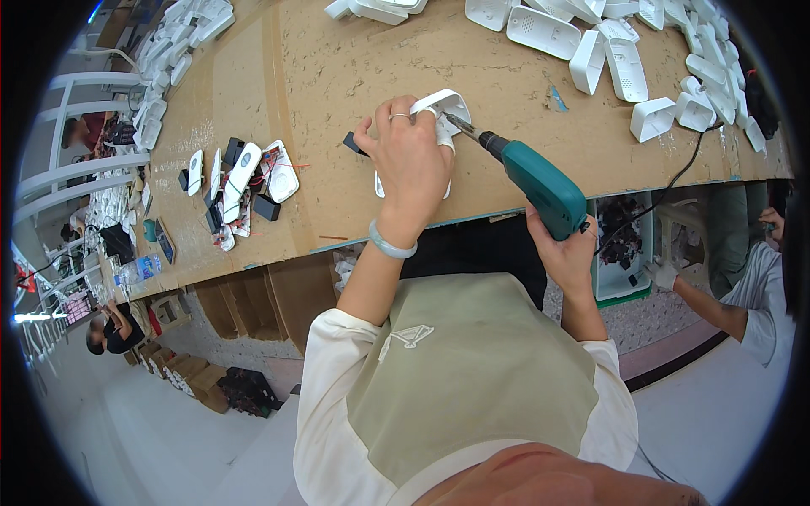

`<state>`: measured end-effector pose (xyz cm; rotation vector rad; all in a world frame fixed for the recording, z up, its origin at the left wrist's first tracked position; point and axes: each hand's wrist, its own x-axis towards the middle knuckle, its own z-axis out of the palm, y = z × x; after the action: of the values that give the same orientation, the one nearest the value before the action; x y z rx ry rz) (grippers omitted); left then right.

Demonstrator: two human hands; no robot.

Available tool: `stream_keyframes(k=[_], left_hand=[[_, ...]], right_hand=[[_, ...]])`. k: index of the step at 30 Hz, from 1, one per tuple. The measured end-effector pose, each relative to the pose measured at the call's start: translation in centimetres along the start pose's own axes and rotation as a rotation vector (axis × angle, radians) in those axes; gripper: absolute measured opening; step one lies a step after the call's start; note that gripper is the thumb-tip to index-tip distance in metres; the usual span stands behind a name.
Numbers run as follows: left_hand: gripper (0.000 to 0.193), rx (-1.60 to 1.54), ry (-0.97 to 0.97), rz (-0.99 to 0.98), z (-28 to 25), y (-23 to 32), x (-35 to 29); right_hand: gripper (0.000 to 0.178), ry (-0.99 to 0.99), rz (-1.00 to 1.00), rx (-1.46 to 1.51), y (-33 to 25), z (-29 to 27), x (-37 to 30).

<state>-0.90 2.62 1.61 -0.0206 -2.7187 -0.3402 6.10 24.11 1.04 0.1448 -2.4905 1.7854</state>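
Note:
My left hand (411, 169) grips a white plastic housing (454, 102) at the table's front part, its fingers curled over the rim. White wrapping covers some fingertips. My right hand (567, 253) is wrapped round the grip of a green electric screwdriver (547, 184). The tool slants up to the left, and its bit reaches into the housing beside my left fingers. Whether the bit touches a screw is too small to tell. Another white piece lies partly hidden under my left hand. Just left of that hand sits a small black block (354, 144).
Left on the cardboard-covered table (321, 76) lies a cluster of white covers (242, 181), black blocks and red wires. White housings (626, 69) pile up at far right and far left. A black cord (688, 164) crosses the right edge, above a bin (624, 291) near a co-worker's gloved hand (664, 274).

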Motion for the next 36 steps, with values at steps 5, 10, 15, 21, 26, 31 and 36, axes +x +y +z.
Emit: stream_keyframes(k=[5, 10, 15, 21, 26, 31, 36], left_hand=[[0.010, 0.004, -0.001, 0.001, -0.1, 0.1, 0.0], [0.010, 0.038, -0.020, -0.007, -0.3, 0.2, -0.1], [0.012, 0.113, 0.017, 0.010, -0.7, 0.3, -0.7], [0.016, -0.082, 0.149, 0.032, -2.2, 0.6, -2.0], [0.038, -0.232, 0.035, 0.034, -3.4, 0.5, -4.3], [0.035, -0.296, 0.102, 0.127, -2.6, -0.2, -4.2], [0.019, -0.395, 0.235, -0.067, -1.5, -0.1, -2.1]], right_hand=[[0.015, 0.062, -0.001, 0.027, 0.0, -0.2, -0.3], [0.012, 0.113, 0.054, 0.050, -0.1, -0.7, -1.0], [0.011, 0.157, 0.067, 0.046, -0.3, -1.2, -2.2], [0.010, 0.178, 0.205, 0.177, -0.4, -1.9, -3.3], [0.011, 0.182, 0.215, 0.186, -0.6, -2.0, -3.3], [0.010, 0.136, 0.210, 0.144, -0.2, -1.6, -3.1], [0.010, 0.122, 0.147, 0.176, -0.9, -0.7, -1.6]])
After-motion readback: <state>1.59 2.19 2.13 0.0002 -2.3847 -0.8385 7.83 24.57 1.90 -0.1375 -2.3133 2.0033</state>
